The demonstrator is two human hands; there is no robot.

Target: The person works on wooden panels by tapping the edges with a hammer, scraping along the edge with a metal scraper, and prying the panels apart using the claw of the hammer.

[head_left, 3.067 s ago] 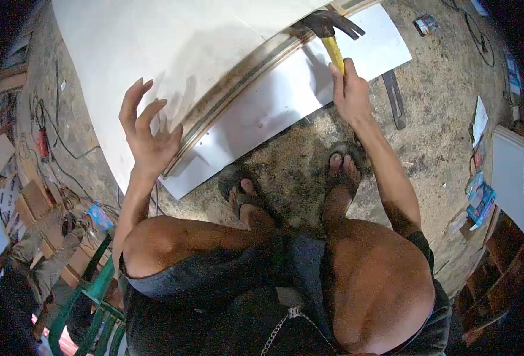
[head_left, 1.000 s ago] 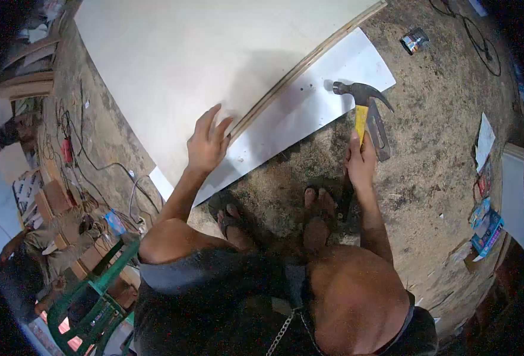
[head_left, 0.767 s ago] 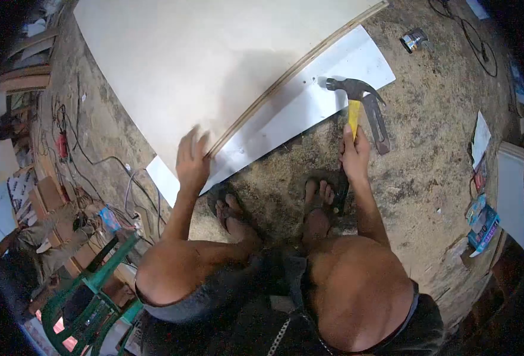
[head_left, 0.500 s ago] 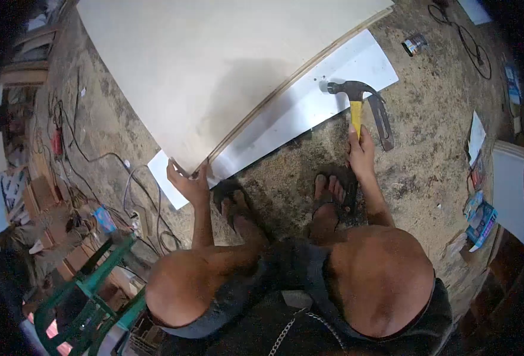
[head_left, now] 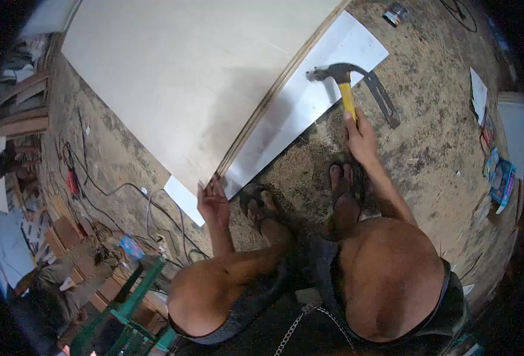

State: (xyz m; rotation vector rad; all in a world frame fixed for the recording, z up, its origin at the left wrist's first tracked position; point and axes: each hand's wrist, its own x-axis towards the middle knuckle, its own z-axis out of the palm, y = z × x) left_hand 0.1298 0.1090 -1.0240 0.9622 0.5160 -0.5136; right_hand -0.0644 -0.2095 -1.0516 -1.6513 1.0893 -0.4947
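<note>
My right hand [head_left: 363, 136] is closed around the yellow handle of a claw hammer [head_left: 347, 95]. The dark hammer head hangs over a white sheet [head_left: 324, 89] that sticks out from under a large pale board [head_left: 179, 71]. At the board's near corner is my left hand [head_left: 215, 204], palm toward me, with thumb and fingers about the corner. The board's layered edge runs up and right from there. Just right of the hammer, a dark slotted bar [head_left: 382, 101] lies partly on the sheet and partly on the floor.
A small jar [head_left: 394, 15] stands on the stained floor beyond the sheet. Cables [head_left: 119, 190] trail along the left, near a green plastic chair [head_left: 122, 311] and wood scraps. Blue packaging [head_left: 500, 181] lies at right. My sandalled feet are close to the sheet.
My view has shifted, so the board's near corner sits lower and further right. The hammer has tilted slightly in my right hand. My left hand has turned, showing more palm at the corner.
</note>
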